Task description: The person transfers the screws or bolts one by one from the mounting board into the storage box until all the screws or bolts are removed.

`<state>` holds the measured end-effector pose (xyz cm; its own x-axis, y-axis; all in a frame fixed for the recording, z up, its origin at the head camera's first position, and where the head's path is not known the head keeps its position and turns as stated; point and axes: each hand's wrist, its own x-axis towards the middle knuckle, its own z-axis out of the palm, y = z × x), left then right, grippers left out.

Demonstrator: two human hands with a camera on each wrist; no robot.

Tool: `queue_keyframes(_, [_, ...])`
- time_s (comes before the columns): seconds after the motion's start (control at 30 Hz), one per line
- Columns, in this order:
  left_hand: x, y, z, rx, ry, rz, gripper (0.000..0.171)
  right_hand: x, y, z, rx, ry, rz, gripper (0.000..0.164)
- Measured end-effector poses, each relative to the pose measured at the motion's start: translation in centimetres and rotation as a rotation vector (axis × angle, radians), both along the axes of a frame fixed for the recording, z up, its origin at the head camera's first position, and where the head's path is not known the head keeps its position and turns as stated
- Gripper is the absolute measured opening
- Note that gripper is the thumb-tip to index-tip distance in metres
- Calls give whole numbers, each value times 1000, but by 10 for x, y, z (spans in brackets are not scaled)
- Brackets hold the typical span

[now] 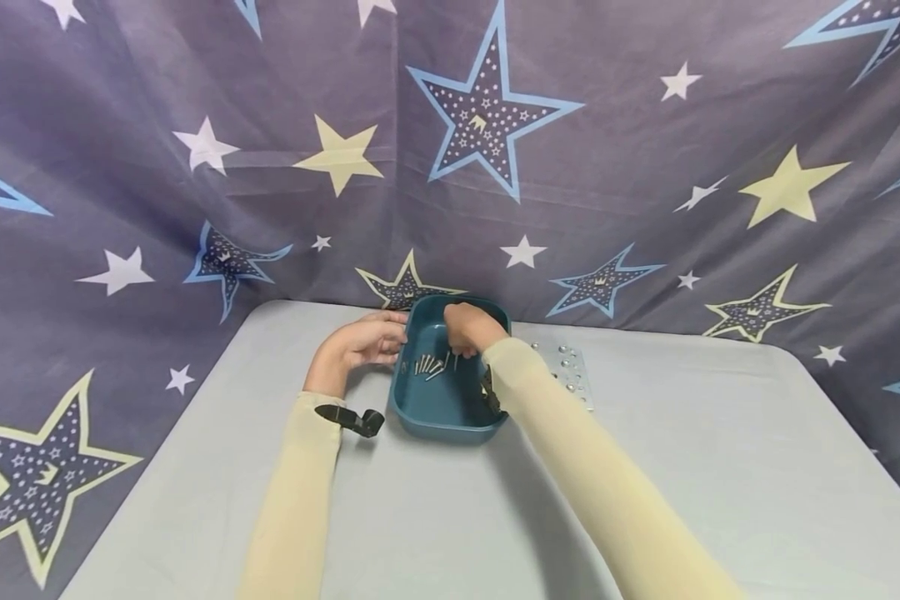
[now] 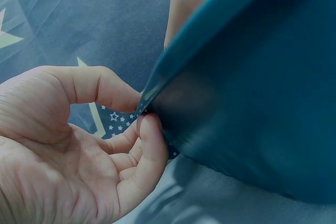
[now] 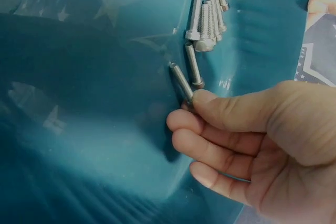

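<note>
A teal plastic bin (image 1: 450, 432) stands near the table's far edge. My left hand (image 1: 367, 340) is at its left side; in the left wrist view, thumb and curled fingers meet at the bin's edge and hold it. Reaching inside the bin, my right hand (image 1: 471, 327) pinches a silver bolt (image 3: 181, 81) by its head end between thumb and forefinger, the shank pointing away from the palm. Another bolt (image 3: 193, 65) lies just beside it. Several more bolts (image 3: 195, 14) lie side by side on the bin floor, also seen in the head view.
To the right of the bin lies a metal plate (image 1: 581, 379) with holes, partly hidden behind the right forearm. The table (image 1: 435, 517) has a pale grey cover. A star-patterned curtain (image 1: 607, 192) hangs right behind the table's far edge.
</note>
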<state>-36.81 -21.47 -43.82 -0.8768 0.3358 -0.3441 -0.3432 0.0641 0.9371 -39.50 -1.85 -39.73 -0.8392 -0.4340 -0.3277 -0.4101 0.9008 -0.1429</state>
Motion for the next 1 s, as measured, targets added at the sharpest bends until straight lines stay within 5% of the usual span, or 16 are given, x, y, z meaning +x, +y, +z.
queue_keyframes(0.33, [2,-1,-7,22,3,12,61,-7,-6,-10,21,-29,-54,10])
queue_keyframes(0.63, [-1,3,-6,34,-8,-3,60,-9,-7,-11,40,-60,-101,43])
queue_keyframes(1.0, [-1,-2,-4,34,-6,12,63,-9,-12,-11,38,-22,-106,33])
